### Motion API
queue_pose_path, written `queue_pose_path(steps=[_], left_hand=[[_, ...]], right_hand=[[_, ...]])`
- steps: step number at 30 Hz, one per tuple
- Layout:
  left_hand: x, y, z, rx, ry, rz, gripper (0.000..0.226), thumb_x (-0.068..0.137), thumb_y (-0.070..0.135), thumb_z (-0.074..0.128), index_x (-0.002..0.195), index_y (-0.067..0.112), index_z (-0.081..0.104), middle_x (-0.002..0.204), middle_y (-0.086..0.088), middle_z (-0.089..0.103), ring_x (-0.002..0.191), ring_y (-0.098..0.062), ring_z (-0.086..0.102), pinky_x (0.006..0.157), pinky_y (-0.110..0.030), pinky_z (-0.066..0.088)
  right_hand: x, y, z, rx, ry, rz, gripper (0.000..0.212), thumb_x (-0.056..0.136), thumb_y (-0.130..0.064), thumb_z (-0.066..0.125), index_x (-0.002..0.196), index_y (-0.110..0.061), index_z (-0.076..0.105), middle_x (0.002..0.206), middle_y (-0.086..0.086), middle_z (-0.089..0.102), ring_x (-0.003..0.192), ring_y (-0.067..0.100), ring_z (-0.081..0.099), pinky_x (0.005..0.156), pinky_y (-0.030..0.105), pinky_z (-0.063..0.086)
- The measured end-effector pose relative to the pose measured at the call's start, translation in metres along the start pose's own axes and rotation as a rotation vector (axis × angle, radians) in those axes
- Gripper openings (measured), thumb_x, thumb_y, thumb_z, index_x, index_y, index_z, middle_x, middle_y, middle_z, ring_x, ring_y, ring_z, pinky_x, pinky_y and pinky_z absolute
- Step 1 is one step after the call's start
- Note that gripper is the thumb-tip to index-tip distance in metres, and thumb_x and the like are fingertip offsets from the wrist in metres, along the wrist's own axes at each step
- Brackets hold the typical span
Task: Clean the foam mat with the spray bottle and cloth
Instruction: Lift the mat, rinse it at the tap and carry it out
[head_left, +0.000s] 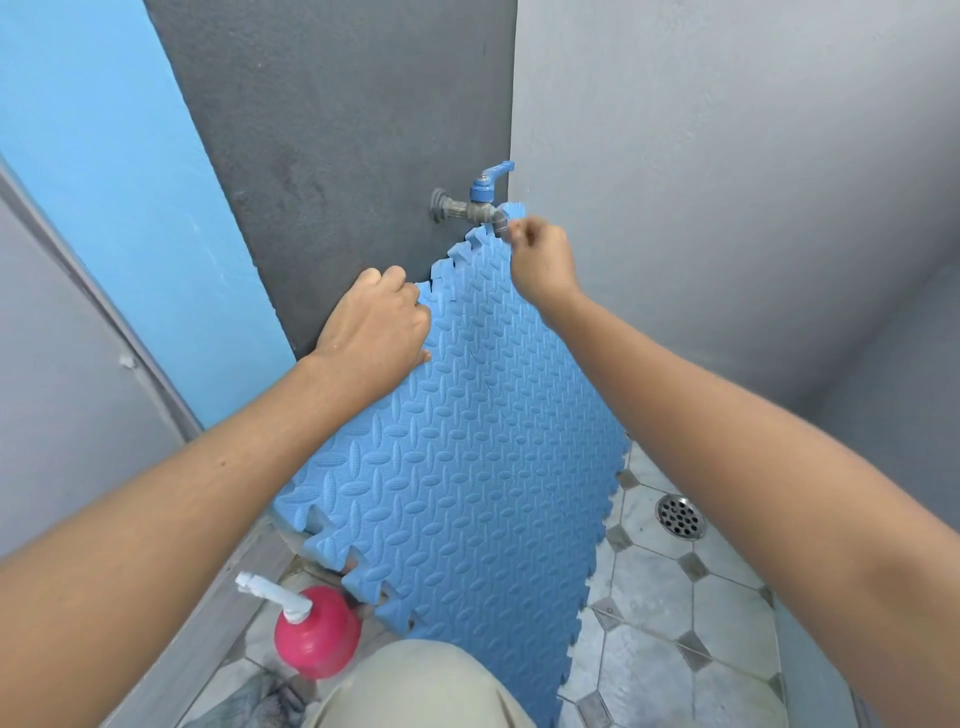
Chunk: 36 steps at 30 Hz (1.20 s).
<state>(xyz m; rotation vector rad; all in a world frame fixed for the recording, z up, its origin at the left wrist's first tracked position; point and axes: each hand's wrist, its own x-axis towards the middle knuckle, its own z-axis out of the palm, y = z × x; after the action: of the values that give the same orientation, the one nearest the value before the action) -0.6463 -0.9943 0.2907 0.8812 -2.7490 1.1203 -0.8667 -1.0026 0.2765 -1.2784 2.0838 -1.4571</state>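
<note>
Both grips (376, 322) (540, 254) closed, arms outstretched

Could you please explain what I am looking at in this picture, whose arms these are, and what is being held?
There is no machine here: the single picture comes from a wide-angle camera worn on a person's head, looking forward and down, so the two bare arms are the wearer's own. The left hand grips the upper left edge of a blue textured foam mat with jigsaw edges, which stands tilted against the dark grey wall. The right hand pinches the mat's top corner, right beside a grey metal wall tap with a blue handle. On the tiled floor at lower left stands a round pink spray bottle with a white nozzle, and a crumpled grey cloth lies beside it; neither is being held. A round metal floor drain sits to the right of the mat.
</note>
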Motion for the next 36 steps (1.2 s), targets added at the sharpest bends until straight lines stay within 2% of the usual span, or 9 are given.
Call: queue_pose_path(steps=[3, 5, 9, 15, 17, 23, 28, 34, 36], left_hand=[[0.003, 0.002, -0.003, -0.064, -0.03, -0.034, 0.04, 0.09, 0.058, 0.05, 0.093, 0.02, 0.064, 0.094, 0.006, 0.061, 0.095, -0.019, 0.047, 0.08, -0.032, 0.035], [0.002, 0.002, -0.005, -0.124, -0.038, -0.056, 0.041, 0.089, 0.058, 0.051, 0.096, 0.019, 0.065, 0.098, 0.005, 0.062, 0.098, -0.021, 0.048, 0.083, -0.034, 0.036], [0.0, 0.009, -0.012, -0.232, -0.101, -0.09, 0.042, 0.087, 0.058, 0.056, 0.1, 0.019, 0.065, 0.104, 0.004, 0.061, 0.099, -0.024, 0.049, 0.087, -0.036, 0.036], [0.005, 0.01, -0.029, -0.94, -0.332, -0.203, 0.069, 0.075, 0.042, 0.08, 0.129, 0.013, 0.05, 0.12, -0.001, 0.043, 0.099, -0.022, 0.052, 0.073, -0.031, 0.045], [0.005, 0.014, -0.038, -1.103, -0.357, -0.294, 0.074, 0.076, 0.033, 0.081, 0.135, 0.014, 0.041, 0.127, -0.003, 0.041, 0.091, -0.016, 0.051, 0.062, -0.027, 0.042], [0.012, 0.019, -0.035, -1.504, -0.529, -0.553, 0.047, 0.066, 0.027, 0.08, 0.105, 0.008, 0.062, 0.103, -0.01, 0.07, 0.084, -0.026, 0.071, 0.077, -0.043, 0.06], [0.002, 0.028, -0.047, -1.653, -0.774, -0.555, 0.017, 0.087, 0.012, 0.065, 0.102, 0.018, 0.06, 0.098, -0.005, 0.071, 0.087, -0.023, 0.071, 0.08, -0.039, 0.059], [-0.008, 0.04, -0.056, -1.723, -0.877, -0.64, 0.049, 0.089, 0.016, 0.065, 0.128, 0.031, 0.039, 0.109, -0.002, 0.066, 0.096, -0.026, 0.07, 0.08, -0.054, 0.058], [-0.005, 0.045, -0.064, -1.732, -0.904, -0.665, 0.053, 0.088, 0.017, 0.066, 0.13, 0.031, 0.037, 0.111, -0.005, 0.064, 0.096, -0.028, 0.07, 0.077, -0.056, 0.058]], right_hand=[[-0.025, 0.031, 0.013, -0.1, -0.179, 0.013, 0.063, 0.09, 0.013, 0.034, 0.135, -0.022, 0.06, 0.133, 0.006, 0.057, 0.086, 0.021, 0.057, 0.05, 0.016, 0.041], [-0.032, 0.036, 0.017, -0.234, -0.249, -0.132, 0.083, 0.081, 0.02, 0.034, 0.145, -0.03, 0.051, 0.157, 0.003, 0.039, 0.127, 0.028, 0.045, 0.07, 0.017, 0.045], [-0.037, 0.023, 0.01, -0.378, -0.318, -0.293, 0.095, 0.076, 0.023, 0.037, 0.154, -0.032, 0.039, 0.171, -0.002, 0.014, 0.139, 0.028, 0.026, 0.086, 0.026, 0.041], [-0.038, 0.019, -0.019, -0.382, -0.358, -0.235, 0.082, 0.087, 0.013, 0.05, 0.155, -0.03, 0.039, 0.164, -0.002, 0.034, 0.138, 0.027, 0.04, 0.097, 0.028, 0.041], [-0.045, 0.023, -0.027, -0.288, -0.331, -0.149, 0.068, 0.095, 0.0, 0.06, 0.154, -0.03, 0.041, 0.159, -0.002, 0.041, 0.132, 0.021, 0.048, 0.087, 0.023, 0.046], [-0.082, 0.055, -0.034, -0.122, -0.3, 0.084, 0.048, 0.098, -0.03, 0.069, 0.143, -0.023, 0.056, 0.15, 0.002, 0.051, 0.125, 0.02, 0.056, 0.085, 0.029, 0.048], [-0.132, 0.075, -0.045, -0.031, -0.292, 0.313, 0.03, 0.099, -0.03, 0.068, 0.126, -0.018, 0.067, 0.127, 0.002, 0.064, 0.108, 0.024, 0.068, 0.079, 0.039, 0.059], [-0.204, 0.052, -0.069, 0.033, -0.3, 0.515, 0.019, 0.1, -0.029, 0.066, 0.112, -0.015, 0.072, 0.097, -0.01, 0.067, 0.079, -0.002, 0.062, 0.077, 0.038, 0.056], [-0.23, 0.031, -0.08, 0.086, -0.286, 0.606, 0.019, 0.1, -0.031, 0.065, 0.109, -0.017, 0.073, 0.099, -0.008, 0.069, 0.081, 0.004, 0.062, 0.077, 0.038, 0.056]])
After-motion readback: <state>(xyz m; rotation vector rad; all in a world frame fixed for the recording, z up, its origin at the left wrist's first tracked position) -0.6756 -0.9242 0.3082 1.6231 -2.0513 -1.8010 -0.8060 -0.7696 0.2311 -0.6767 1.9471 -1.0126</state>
